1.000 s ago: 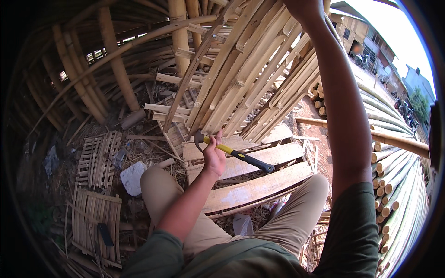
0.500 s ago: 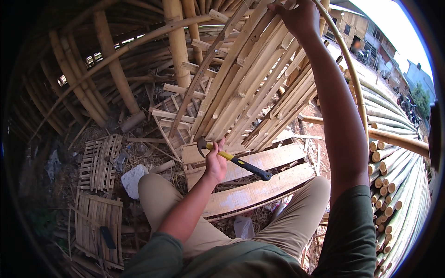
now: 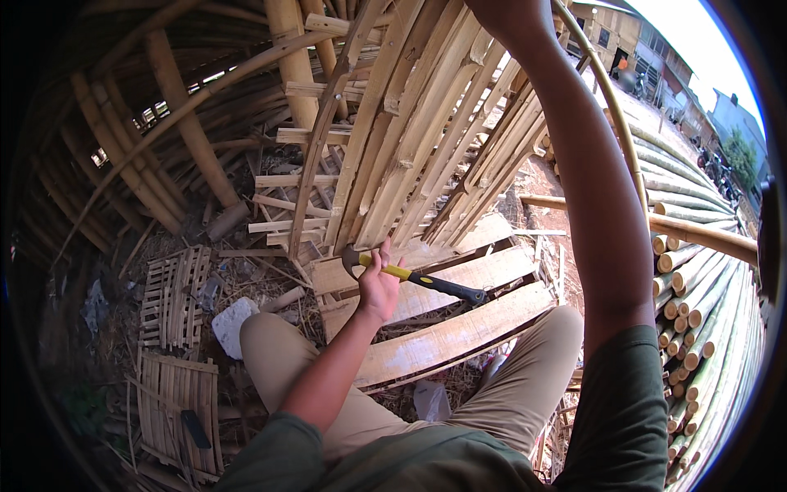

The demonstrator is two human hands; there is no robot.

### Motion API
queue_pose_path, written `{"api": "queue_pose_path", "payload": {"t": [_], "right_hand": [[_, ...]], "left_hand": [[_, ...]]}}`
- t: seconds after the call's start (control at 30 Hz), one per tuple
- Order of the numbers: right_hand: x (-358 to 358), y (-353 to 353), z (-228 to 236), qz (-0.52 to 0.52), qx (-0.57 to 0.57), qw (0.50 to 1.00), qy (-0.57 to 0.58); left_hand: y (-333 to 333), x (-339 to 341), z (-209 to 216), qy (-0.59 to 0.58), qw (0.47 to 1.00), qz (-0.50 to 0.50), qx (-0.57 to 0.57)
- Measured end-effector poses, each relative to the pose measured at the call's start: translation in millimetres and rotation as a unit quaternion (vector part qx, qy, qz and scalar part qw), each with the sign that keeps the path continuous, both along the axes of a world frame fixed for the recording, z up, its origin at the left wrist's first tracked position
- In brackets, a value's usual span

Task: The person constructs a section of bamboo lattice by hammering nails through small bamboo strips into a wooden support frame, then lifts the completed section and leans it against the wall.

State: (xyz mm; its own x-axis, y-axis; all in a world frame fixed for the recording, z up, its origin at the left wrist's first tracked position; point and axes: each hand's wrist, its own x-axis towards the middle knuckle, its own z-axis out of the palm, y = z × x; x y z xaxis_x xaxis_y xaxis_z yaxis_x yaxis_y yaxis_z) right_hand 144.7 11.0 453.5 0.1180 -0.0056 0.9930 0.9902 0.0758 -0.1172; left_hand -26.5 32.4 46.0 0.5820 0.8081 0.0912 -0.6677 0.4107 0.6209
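My left hand [image 3: 379, 293] is closed round the neck of a claw hammer [image 3: 443, 286] with a yellow and black handle. One finger points up to the foot of an upright, leaning frame of split bamboo slats [image 3: 410, 148]; the hammer head lies just beside that foot. At the top edge my right hand [image 3: 515, 20] reaches to the upper part of the slats, its fingers cut off by the picture's edge. Beneath the slats and hammer is a low bench of wooden planks [image 3: 459, 324], in front of my knees.
Cut bamboo poles [image 3: 697, 328] are stacked at the right. A horizontal pole [image 3: 705, 238] runs past my right arm. At the left lie small slatted bamboo panels [image 3: 174, 295], a white block [image 3: 234, 326] and a dark-handled tool [image 3: 195, 428]. Bamboo posts [image 3: 190, 123] stand behind.
The slat frame appears larger and slightly lower to the left. My right hand has risen, its fingers passing out of view. My left hand stays on the hammer, which is turned slightly.
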Motion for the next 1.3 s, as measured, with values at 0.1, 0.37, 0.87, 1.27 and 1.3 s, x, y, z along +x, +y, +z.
{"api": "queue_pose_path", "payload": {"t": [0.1, 0.37, 0.87, 1.27, 1.3], "right_hand": [[7.1, 7.2, -12.6, 0.04, 0.0, 0.999, -0.026], [0.7, 16.1, -10.2, 0.068, -0.025, 0.997, 0.003], [31.5, 21.3, 0.1, 0.024, -0.109, 0.991, 0.067], [77.3, 22.6, 3.1, 0.069, -0.062, 0.995, 0.047], [78.1, 23.6, 2.5, 0.071, -0.053, 0.995, 0.05]], "left_hand": [[-0.4, 6.3, -2.5, -0.001, 1.0, 0.0, -0.028], [-0.3, 9.3, -15.2, -0.012, 0.999, 0.024, -0.026], [-12.1, 7.7, -2.2, -0.013, 0.998, 0.032, -0.047], [-12.5, 11.4, -14.4, -0.03, 0.999, 0.014, -0.042], [-13.0, 10.8, -14.4, -0.033, 0.999, 0.013, -0.033]]}}
